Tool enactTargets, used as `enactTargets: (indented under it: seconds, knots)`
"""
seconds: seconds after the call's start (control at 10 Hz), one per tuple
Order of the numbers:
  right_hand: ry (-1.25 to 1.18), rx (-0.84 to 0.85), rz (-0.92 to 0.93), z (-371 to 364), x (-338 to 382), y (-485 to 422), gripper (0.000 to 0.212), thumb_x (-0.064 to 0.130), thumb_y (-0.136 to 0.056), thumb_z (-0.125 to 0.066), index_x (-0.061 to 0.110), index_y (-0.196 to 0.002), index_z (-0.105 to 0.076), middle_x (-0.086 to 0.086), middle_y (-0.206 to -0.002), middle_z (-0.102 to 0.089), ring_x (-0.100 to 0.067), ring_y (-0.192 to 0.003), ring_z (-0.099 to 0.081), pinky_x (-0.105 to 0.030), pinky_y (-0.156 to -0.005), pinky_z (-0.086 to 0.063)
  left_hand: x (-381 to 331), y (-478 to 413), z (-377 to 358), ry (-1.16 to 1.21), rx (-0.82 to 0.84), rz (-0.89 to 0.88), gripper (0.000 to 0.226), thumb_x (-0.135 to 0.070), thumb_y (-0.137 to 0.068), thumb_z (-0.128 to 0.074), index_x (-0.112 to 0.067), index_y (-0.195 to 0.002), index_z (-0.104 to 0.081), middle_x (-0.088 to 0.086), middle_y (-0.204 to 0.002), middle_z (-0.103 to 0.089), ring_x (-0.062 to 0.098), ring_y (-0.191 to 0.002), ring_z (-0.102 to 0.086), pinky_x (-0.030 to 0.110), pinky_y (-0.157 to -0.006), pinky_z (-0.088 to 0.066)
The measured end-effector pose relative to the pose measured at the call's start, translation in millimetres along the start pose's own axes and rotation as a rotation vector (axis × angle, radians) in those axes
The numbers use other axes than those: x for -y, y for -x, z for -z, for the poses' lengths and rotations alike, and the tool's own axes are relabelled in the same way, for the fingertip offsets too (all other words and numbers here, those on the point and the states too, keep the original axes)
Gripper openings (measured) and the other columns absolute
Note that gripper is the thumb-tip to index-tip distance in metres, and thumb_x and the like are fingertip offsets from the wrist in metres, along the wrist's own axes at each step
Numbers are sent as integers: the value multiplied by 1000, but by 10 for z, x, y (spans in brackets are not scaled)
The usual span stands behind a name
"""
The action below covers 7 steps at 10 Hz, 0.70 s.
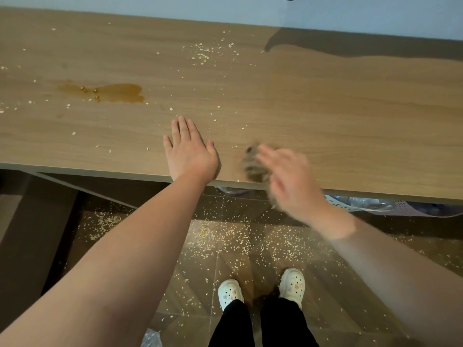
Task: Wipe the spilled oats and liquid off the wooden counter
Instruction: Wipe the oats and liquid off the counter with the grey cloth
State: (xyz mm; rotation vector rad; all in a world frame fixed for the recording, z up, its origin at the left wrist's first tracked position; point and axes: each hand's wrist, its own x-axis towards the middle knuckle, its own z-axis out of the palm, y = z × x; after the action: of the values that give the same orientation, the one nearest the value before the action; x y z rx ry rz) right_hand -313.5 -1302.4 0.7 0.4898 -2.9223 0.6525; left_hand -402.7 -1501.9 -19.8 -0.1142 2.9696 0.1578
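A long wooden counter point(325, 108) carries a brown liquid puddle point(117, 92) at the left with a few oats in it. Scattered oats point(204, 52) lie near the back middle, and single flakes dot the front. My left hand point(189, 150) lies flat on the counter near its front edge, fingers straight. My right hand point(288, 179) is motion-blurred at the front edge, fingers extended. A dark blurred cloth-like thing point(253, 164) sits under or beside its fingers; I cannot tell whether the hand holds it.
Many oats point(238, 244) cover the tiled floor below the counter edge. My feet in white clogs point(292, 284) stand there. A pale laundry basket point(390, 205) sits under the counter at the right, and a dark shelf unit point(30, 221) stands at the left.
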Motion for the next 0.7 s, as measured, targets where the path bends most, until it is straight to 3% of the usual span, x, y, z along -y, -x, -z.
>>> enactTargets:
  seconds: [0.1,0.2,0.3,0.4,0.5,0.6,0.7]
  knots:
    - [81,-82,-449,230,-513,-157,47,16,-97,-38,15,-143,-44,-2,-156,-34,-26,-139,-34,-47,-116,-22,4,0,1,-8,-1,-2,68,-41,-103,-20,-6,-157,1,11,-165,8,24,-152,10,44,-123,2]
    - [270,11,-684,174,-703,-293,51,31,-102,-30,18,-151,-33,-5,-161,-20,-30,-145,-21,-54,-117,-18,1,3,-9,-13,-4,-2,68,-41,-103,-20,-6,-157,1,11,-165,8,25,-152,10,45,-123,1]
    - [307,8,-735,-37,-411,-421,54,36,-102,-26,20,-153,-28,-3,-162,-19,-27,-147,-17,-56,-118,-14,4,2,-11,-13,-1,-5,68,-42,-103,-20,-6,-157,1,11,-165,8,25,-152,10,45,-123,1]
    - [352,131,-490,-283,76,-380,55,38,-101,-20,24,-154,-19,1,-162,-11,-23,-149,-11,-54,-120,-8,5,2,-3,-10,-1,-6,68,-42,-103,-20,-6,-157,1,10,-165,8,25,-152,10,44,-123,2]
    - [289,252,-180,-274,108,-196,51,36,-100,-18,27,-150,-18,5,-158,-7,-22,-150,-9,-50,-119,0,13,-1,-6,-5,-2,-9,68,-42,-103,-20,-6,-157,1,10,-165,8,25,-152,10,44,-123,3]
    - [286,210,-143,-132,-243,-73,47,34,-101,-19,26,-146,-27,3,-156,-18,-25,-147,-21,-54,-118,-6,11,1,-12,-8,-3,-12,68,-42,-103,-20,-6,-157,1,11,-165,8,25,-152,10,45,-123,2]
    - [296,47,-583,-237,-164,-142,52,33,-99,-21,21,-149,-33,-3,-158,-27,-27,-147,-22,-55,-119,-9,14,-9,-9,-6,1,-9,68,-42,-103,-20,-6,-157,1,11,-165,8,25,-152,10,45,-123,3]
